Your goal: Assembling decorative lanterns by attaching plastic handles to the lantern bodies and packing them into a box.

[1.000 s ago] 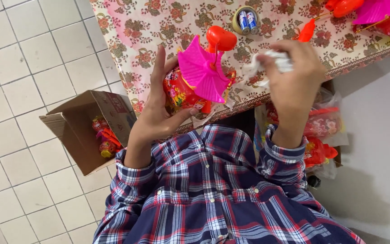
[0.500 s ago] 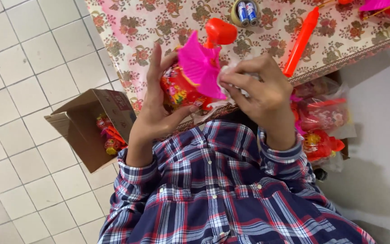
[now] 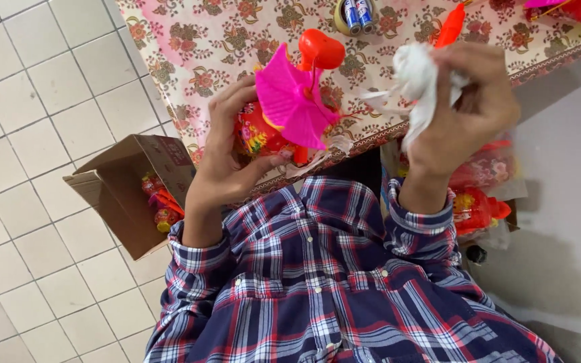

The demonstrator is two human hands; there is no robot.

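Holding a red and gold toy lantern (image 3: 258, 134) with a pink fan-shaped paper top (image 3: 294, 101) in our left hand (image 3: 226, 158), we judge the step in hand to be wiping or cleaning it. The left fingers wrap the lantern body from the side and the thumb presses near its lower edge, so the grip is closed firmly on it. The lantern sits just above the near edge of the table with the floral cloth (image 3: 189, 40), its red heart-shaped piece (image 3: 321, 50) pointing away from us. Our right hand (image 3: 462, 117) is closed on a crumpled white cloth (image 3: 415, 81), held apart from the lantern, to its right. We judge the next move calls for closing that gap without crushing the paper top. An open cardboard box (image 3: 119, 191) holding similar red toys stands on the tiled floor to our left.
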